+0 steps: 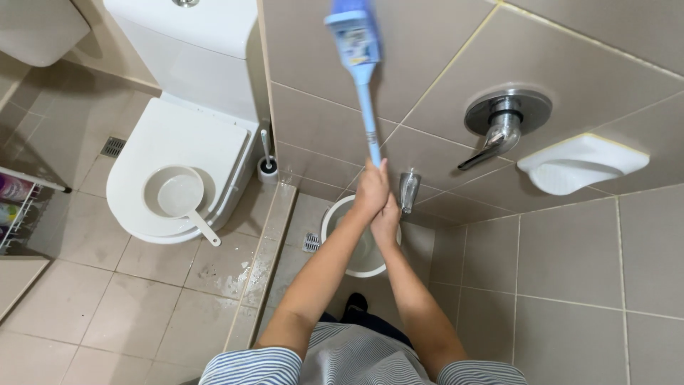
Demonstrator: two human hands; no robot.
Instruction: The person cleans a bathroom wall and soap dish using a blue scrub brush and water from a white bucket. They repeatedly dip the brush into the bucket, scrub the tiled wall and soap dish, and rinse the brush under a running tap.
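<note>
Both hands are wrapped around the bottom end of a light blue long-handled brush (pixel 368 107), the left hand (pixel 370 191) slightly higher, the right hand (pixel 385 222) just beneath and touching it. The handle's long axis runs up and away from the hands, nearly straight, tilting slightly left, with the head (partly cut off by the frame's top edge) against the tiled wall (pixel 570 64) above the tap (pixel 501 128)

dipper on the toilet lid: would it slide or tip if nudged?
The dipper looks like thin plastic, so probably light and easy to push. The closed toilet lid looks smooth, so it would likely slide. Its long handle juts past the lid's edge, so a nudge there might tip it off.
</note>
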